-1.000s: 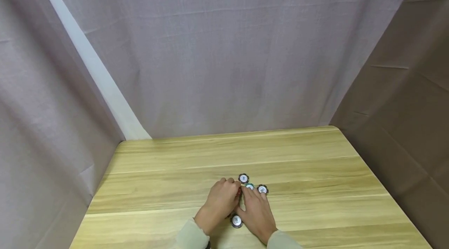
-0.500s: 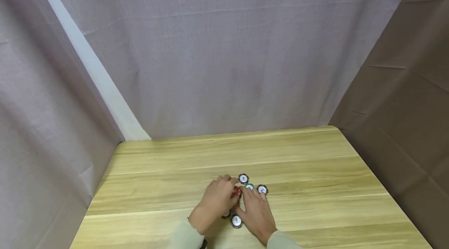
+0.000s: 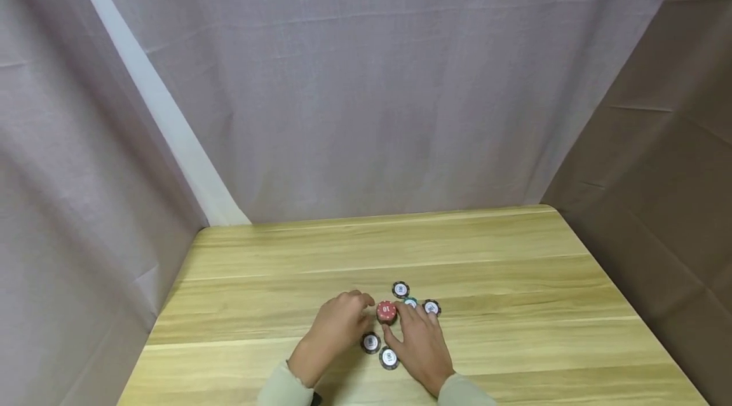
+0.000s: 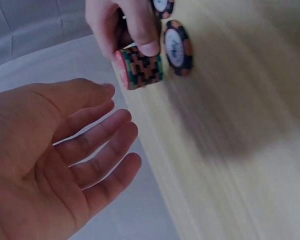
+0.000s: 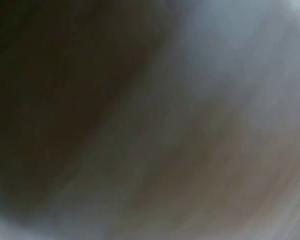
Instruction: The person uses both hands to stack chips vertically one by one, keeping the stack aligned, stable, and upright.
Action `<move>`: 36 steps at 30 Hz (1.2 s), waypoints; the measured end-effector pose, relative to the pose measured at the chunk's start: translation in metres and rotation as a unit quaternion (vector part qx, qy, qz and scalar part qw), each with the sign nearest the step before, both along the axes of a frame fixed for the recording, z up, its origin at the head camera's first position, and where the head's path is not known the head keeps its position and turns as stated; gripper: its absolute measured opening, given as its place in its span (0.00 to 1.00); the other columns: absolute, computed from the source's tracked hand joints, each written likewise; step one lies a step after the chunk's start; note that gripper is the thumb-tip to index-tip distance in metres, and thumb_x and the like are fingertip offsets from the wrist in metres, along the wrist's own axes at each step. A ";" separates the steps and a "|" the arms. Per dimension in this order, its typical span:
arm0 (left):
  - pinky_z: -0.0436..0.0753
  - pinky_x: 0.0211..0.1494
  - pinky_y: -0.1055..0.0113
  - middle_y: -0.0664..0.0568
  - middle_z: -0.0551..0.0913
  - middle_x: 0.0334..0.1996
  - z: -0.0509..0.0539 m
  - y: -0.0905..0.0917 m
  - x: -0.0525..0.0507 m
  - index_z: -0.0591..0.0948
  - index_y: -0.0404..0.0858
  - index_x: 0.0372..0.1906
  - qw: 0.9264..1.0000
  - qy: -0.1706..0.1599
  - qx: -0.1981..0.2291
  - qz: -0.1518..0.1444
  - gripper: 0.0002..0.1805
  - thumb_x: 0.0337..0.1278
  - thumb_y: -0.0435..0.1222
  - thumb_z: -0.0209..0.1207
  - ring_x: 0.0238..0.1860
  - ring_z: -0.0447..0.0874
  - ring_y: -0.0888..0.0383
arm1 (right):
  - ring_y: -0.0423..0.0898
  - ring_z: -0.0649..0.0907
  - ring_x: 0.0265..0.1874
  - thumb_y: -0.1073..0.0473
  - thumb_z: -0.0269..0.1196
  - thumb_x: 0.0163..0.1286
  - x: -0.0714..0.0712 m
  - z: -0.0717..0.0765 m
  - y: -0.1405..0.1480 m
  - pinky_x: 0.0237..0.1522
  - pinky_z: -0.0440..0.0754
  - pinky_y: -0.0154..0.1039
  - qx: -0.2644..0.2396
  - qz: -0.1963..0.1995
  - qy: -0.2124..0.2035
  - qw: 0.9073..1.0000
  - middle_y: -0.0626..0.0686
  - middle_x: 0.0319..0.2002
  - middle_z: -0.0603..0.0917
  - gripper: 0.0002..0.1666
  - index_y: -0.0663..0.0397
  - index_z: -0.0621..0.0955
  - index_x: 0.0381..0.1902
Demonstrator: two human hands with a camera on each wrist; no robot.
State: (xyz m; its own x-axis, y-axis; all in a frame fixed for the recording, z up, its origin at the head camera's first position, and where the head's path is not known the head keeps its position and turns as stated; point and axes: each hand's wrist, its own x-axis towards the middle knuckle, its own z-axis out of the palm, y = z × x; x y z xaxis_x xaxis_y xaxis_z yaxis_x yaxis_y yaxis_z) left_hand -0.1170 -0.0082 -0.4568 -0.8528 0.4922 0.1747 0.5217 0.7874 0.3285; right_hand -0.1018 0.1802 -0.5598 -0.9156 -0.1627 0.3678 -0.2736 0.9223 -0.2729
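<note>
A stack of poker chips (image 3: 386,311) with a red chip marked 10 on top stands on the wooden table. In the left wrist view the side of the stack (image 4: 144,69) shows black, orange and green bands. My right hand (image 3: 422,345) holds the stack between thumb and a finger, from its right side. To the left of it, my left hand (image 3: 338,323) is apart from the stack, its fingers loosely spread with nothing in them. Two black chips, a nearer chip (image 3: 389,358) and another chip (image 3: 370,342), lie flat in front of the stack.
Behind the stack lies a black chip (image 3: 401,290). A green-edged chip (image 3: 410,303), partly covered by the right fingers, and a black chip (image 3: 431,307) are to the right. Grey curtains (image 3: 372,107) surround the table (image 3: 257,266). The right wrist view is dark and blurred.
My left hand has let go of the stack and drawn back to the left, uncovering the red top chip and a black chip. The right hand has stayed at the stack.
</note>
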 end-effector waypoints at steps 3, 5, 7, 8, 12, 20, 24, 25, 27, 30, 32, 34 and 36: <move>0.83 0.34 0.65 0.51 0.86 0.35 -0.006 -0.004 0.004 0.86 0.38 0.44 1.000 -0.009 -0.007 0.007 0.15 0.47 0.33 0.69 0.34 0.85 0.56 | 0.43 0.78 0.44 0.36 0.60 0.67 0.000 0.000 0.000 0.44 0.69 0.41 0.000 0.001 -0.004 1.000 0.45 0.45 0.85 0.31 0.50 0.80 0.57; 0.83 0.33 0.66 0.51 0.85 0.34 -0.011 -0.005 0.007 0.87 0.37 0.44 1.000 -0.011 -0.008 0.011 0.16 0.46 0.35 0.70 0.32 0.84 0.58 | 0.43 0.79 0.46 0.36 0.59 0.67 0.000 0.000 0.001 0.45 0.69 0.41 -0.002 0.002 -0.009 1.000 0.46 0.47 0.85 0.31 0.51 0.79 0.57; 0.82 0.32 0.66 0.53 0.84 0.32 -0.016 -0.005 0.010 0.87 0.38 0.43 1.000 -0.010 -0.009 0.015 0.16 0.45 0.38 0.71 0.30 0.83 0.59 | 0.44 0.79 0.47 0.36 0.59 0.67 0.000 0.001 0.001 0.46 0.70 0.42 -0.002 0.001 -0.010 1.000 0.47 0.47 0.85 0.31 0.51 0.79 0.58; 0.82 0.32 0.66 0.54 0.84 0.31 -0.019 -0.005 0.011 0.87 0.39 0.42 1.000 -0.008 -0.009 0.017 0.16 0.45 0.40 0.72 0.30 0.82 0.59 | 0.44 0.79 0.47 0.36 0.59 0.67 0.000 0.001 0.001 0.46 0.70 0.42 -0.002 0.000 -0.010 1.000 0.47 0.48 0.85 0.32 0.52 0.79 0.58; 0.77 0.26 0.66 0.59 0.78 0.25 -0.028 -0.004 0.016 0.86 0.43 0.31 1.000 -0.008 -0.013 0.022 0.10 0.47 0.44 0.71 0.26 0.76 0.63 | 0.44 0.78 0.45 0.37 0.60 0.67 0.000 0.001 0.001 0.44 0.69 0.41 -0.006 0.000 -0.011 1.000 0.47 0.46 0.85 0.32 0.53 0.79 0.58; 0.75 0.25 0.65 0.60 0.76 0.25 -0.041 -0.001 0.023 0.85 0.46 0.32 0.998 0.019 -0.042 0.040 0.11 0.44 0.46 0.72 0.25 0.75 0.62 | 0.44 0.79 0.44 0.38 0.60 0.67 0.000 0.001 0.001 0.45 0.69 0.42 -0.004 0.005 -0.005 1.000 0.46 0.43 0.84 0.31 0.53 0.79 0.58; 0.76 0.26 0.64 0.60 0.77 0.26 -0.043 0.002 0.025 0.86 0.46 0.34 0.997 0.021 -0.053 0.045 0.13 0.43 0.47 0.72 0.26 0.75 0.61 | 0.44 0.78 0.43 0.37 0.60 0.67 0.001 0.000 0.001 0.44 0.68 0.41 -0.004 0.003 -0.007 1.000 0.45 0.41 0.83 0.31 0.53 0.79 0.58; 0.76 0.26 0.64 0.60 0.77 0.26 -0.042 0.002 0.025 0.86 0.46 0.33 0.997 0.020 -0.052 0.045 0.13 0.43 0.47 0.72 0.26 0.75 0.61 | 0.43 0.78 0.42 0.37 0.60 0.67 0.001 0.001 0.001 0.44 0.68 0.41 -0.005 0.003 -0.008 1.000 0.45 0.41 0.83 0.31 0.53 0.79 0.58; 0.76 0.26 0.64 0.61 0.76 0.26 -0.042 0.002 0.025 0.86 0.47 0.33 0.998 0.015 -0.050 0.044 0.13 0.42 0.47 0.73 0.26 0.74 0.62 | 0.43 0.77 0.42 0.37 0.60 0.67 0.001 0.000 0.001 0.44 0.68 0.41 -0.006 0.001 -0.010 1.000 0.45 0.41 0.83 0.31 0.52 0.79 0.58; 0.75 0.26 0.65 0.61 0.76 0.26 -0.042 0.002 0.026 0.86 0.47 0.34 0.998 0.014 -0.044 0.043 0.14 0.42 0.48 0.73 0.26 0.74 0.62 | 0.43 0.77 0.41 0.38 0.60 0.67 0.001 0.000 0.000 0.44 0.68 0.41 -0.008 0.001 -0.013 1.000 0.45 0.40 0.83 0.31 0.53 0.79 0.58; 0.75 0.26 0.65 0.61 0.76 0.26 -0.041 0.002 0.027 0.86 0.47 0.35 0.998 0.016 -0.042 0.041 0.15 0.41 0.48 0.73 0.26 0.74 0.62 | 0.43 0.77 0.41 0.37 0.60 0.67 0.001 0.001 0.000 0.44 0.68 0.41 -0.008 0.002 -0.013 1.000 0.45 0.40 0.82 0.31 0.53 0.79 0.58; 0.75 0.26 0.66 0.61 0.77 0.26 -0.041 0.002 0.027 0.86 0.47 0.35 0.998 0.018 -0.043 0.039 0.15 0.40 0.48 0.74 0.26 0.74 0.62 | 0.43 0.77 0.41 0.38 0.60 0.67 0.001 0.001 -0.001 0.43 0.68 0.41 -0.009 0.003 -0.012 1.000 0.45 0.39 0.82 0.31 0.53 0.79 0.58; 0.75 0.26 0.66 0.60 0.77 0.27 -0.042 0.003 0.027 0.86 0.46 0.35 0.998 0.020 -0.048 0.035 0.14 0.40 0.46 0.74 0.26 0.74 0.62 | 0.43 0.77 0.40 0.38 0.60 0.67 0.001 0.001 0.000 0.43 0.68 0.41 -0.009 0.004 -0.009 1.000 0.44 0.39 0.82 0.31 0.52 0.79 0.58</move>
State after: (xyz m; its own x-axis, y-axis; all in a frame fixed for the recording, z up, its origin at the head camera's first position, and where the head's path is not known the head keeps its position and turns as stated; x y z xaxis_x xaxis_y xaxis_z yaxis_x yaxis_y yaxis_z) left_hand -0.0899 -0.0057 -0.4985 -0.8788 0.4479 0.1647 0.4758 0.8491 0.2295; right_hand -0.1011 0.1798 -0.5587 -0.9208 -0.1640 0.3538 -0.2759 0.9151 -0.2939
